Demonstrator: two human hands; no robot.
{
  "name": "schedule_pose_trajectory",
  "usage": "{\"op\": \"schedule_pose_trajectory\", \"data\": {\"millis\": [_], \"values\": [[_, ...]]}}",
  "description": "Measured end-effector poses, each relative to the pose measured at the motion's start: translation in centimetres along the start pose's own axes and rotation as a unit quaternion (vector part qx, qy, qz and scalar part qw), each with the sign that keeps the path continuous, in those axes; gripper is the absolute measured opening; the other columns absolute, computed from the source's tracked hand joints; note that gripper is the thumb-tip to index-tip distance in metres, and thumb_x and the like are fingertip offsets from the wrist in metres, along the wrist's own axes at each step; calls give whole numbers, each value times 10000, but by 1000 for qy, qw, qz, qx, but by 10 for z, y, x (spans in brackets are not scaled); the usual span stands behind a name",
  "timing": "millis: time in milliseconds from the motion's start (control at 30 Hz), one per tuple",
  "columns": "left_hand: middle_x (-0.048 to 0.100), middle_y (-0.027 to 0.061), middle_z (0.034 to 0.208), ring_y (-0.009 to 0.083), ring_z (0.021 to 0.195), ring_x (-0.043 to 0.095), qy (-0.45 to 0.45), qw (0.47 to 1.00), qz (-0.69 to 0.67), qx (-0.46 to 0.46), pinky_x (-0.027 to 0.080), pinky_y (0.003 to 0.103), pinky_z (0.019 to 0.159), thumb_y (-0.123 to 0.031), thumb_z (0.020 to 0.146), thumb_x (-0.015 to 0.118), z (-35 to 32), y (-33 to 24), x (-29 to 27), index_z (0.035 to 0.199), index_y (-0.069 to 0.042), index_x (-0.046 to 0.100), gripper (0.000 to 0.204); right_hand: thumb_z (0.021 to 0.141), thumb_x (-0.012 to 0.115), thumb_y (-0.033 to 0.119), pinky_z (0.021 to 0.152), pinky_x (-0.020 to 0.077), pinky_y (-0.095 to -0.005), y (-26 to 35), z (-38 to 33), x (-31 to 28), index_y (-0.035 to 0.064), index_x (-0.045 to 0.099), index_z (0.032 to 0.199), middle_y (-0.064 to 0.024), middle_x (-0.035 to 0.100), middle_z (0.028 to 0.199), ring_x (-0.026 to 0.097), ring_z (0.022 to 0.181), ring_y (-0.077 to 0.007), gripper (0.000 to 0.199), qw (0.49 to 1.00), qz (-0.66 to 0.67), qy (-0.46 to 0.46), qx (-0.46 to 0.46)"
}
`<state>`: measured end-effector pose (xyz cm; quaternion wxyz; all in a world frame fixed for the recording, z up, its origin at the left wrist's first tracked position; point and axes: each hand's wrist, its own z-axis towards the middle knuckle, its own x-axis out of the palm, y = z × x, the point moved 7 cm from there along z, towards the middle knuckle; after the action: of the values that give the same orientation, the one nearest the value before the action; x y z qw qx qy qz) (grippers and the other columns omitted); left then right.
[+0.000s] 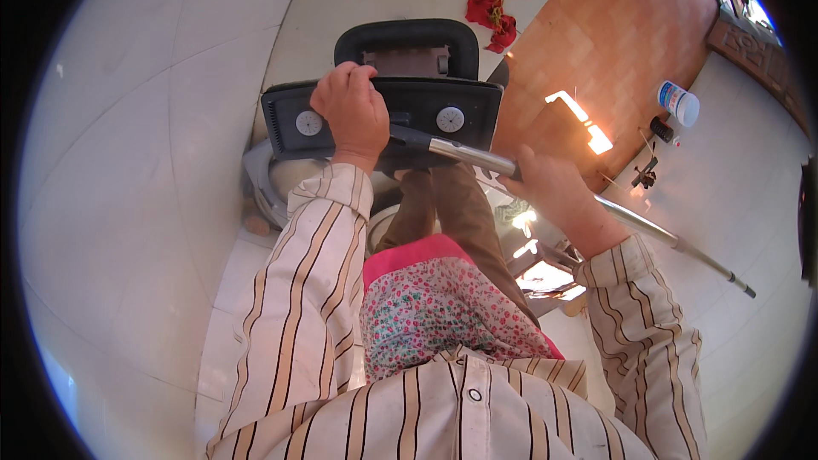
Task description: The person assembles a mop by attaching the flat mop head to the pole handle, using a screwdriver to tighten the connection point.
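Now, left hand [351, 115] clamped on dark panel [413, 102], fingers over its top edge, left of centre. Panel held before legs [467, 209], white disc [451, 119] near its right end. Right hand [550, 192] wrapped round steel pole [639, 221], dark end at panel; can't tell if joined. Red cloth [486, 10] beside brown floor's [596, 43] left edge, white tub [678, 103] by right edge.

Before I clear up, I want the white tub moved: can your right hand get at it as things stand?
Probably not: the right hand is closed around the tube, and the tub is off to the right, seemingly too far to take from here.
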<state>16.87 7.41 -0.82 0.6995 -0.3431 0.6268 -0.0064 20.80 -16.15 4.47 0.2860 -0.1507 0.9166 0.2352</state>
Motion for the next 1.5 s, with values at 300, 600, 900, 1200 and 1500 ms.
{"op": "schedule_pose_trajectory", "data": {"millis": [300, 600, 900, 1200, 1500], "values": [[608, 15, 921, 200, 1040, 474, 17, 996, -56, 65, 236, 368, 934, -38, 730, 462, -1, 0, 9, 842, -103, 613, 199, 774, 599, 385, 503, 472, -384, -3, 5, -2, 23, 474, 782, -120, 577, 604, 597, 593, -300, 384, 998, -49, 21, -18], [579, 17, 811, 216, 957, 475, 18, 996, -51, 70, 258, 402, 871, -52, 700, 477, 4, 2, 15, 799, -111, 608, 175, 772, 594, 410, 553, 478, -395, -6, 16, -10, 13, 498, 788, -129, 585, 636, 598, 637, -319, 408, 998, -41, 55, -3], [587, 19, 815, 211, 936, 494, 46, 990, -72, 109, 285, 367, 851, -61, 722, 481, 8, 7, 14, 787, -120, 621, 165, 783, 586, 409, 509, 478, -389, -3, 8, 0, 9, 504, 828, -123, 574, 601, 603, 593, -293, 411, 997, -69, 14, -9], [595, 28, 824, 227, 909, 516, 50, 981, -142, 127, 328, 353, 843, -20, 697, 481, 16, 9, 7, 788, -101, 616, 181, 771, 596, 405, 473, 464, -374, -15, 18, -5, 42, 489, 795, -117, 558, 553, 590, 544, -282, 380, 997, -71, -16, -33], [587, 70, 967, 207, 996, 507, 193, 908, -370, 41, 335, 279, 924, 18, 717, 361, 28, 29, 10, 870, -26, 606, 292, 778, 618, 346, 509, 464, -406, 6, 0, 16, 28, 472, 865, -146, 580, 621, 582, 576, -329, 361, 1000, 8, 2, 20]]}}
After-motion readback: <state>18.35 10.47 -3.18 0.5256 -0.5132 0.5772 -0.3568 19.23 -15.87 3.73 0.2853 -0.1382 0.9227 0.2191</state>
